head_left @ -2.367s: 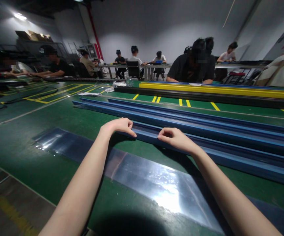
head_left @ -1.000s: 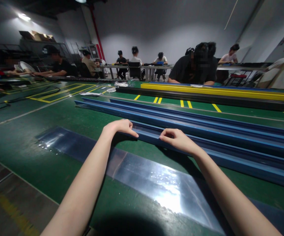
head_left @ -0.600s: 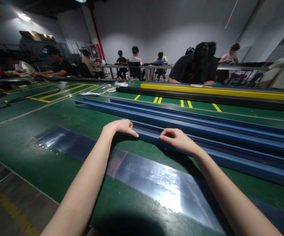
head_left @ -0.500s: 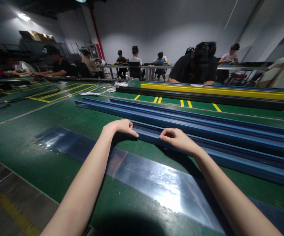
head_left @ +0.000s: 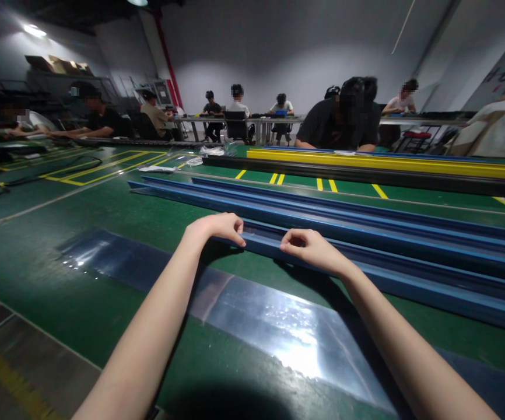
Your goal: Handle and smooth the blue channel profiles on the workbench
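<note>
A long blue channel-shaped profile (head_left: 431, 289) runs from the middle of the table out to the right edge. My left hand (head_left: 220, 224) is closed around its left end, fingers over the top and thumb on the near side. A short way to the right, my right hand (head_left: 311, 249) pinches the near edge, thumb and index fingertip together. Whether a thin film lies between the fingertips I cannot make out. Closer to me, beneath my forearms, a shiny clear plastic strip (head_left: 274, 321) lies flat on the green table (head_left: 217, 361).
More blue profiles (head_left: 279, 201) lie parallel just behind. Farther back are a black profile (head_left: 287, 169) and a yellow one (head_left: 366, 164). Crumpled clear plastic (head_left: 213, 151) sits near their left ends. A person in dark clothes (head_left: 335, 125) leans over the far side; several others sit behind.
The view has shifted slightly, so the background sits a little farther left. My left hand's fingers have moved slightly right, narrowing the gap to my right hand; both stay at the blue profile.
</note>
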The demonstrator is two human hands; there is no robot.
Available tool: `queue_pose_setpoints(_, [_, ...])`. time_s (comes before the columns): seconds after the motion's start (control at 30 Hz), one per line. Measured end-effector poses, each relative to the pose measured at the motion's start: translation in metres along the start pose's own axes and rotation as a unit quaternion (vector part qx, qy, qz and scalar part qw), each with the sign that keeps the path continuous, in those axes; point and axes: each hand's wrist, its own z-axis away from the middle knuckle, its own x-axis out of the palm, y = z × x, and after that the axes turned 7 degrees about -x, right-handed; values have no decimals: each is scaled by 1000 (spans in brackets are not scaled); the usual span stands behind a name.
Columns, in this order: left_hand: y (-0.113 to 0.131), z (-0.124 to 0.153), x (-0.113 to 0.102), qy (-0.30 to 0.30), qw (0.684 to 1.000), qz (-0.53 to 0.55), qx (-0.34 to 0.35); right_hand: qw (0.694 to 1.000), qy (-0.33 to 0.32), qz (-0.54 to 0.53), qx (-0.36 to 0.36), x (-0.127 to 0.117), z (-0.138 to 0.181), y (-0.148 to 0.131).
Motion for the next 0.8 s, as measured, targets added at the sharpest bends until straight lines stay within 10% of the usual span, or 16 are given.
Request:
queue_pose_setpoints(0.4, [79,11,19,94,980,-54,166,915,-151,352,129,-37,23,-22])
queue_pose_setpoints(0.8, [102,13,41,190,948,-133,220,889,-177,396,149,-53,35,-23])
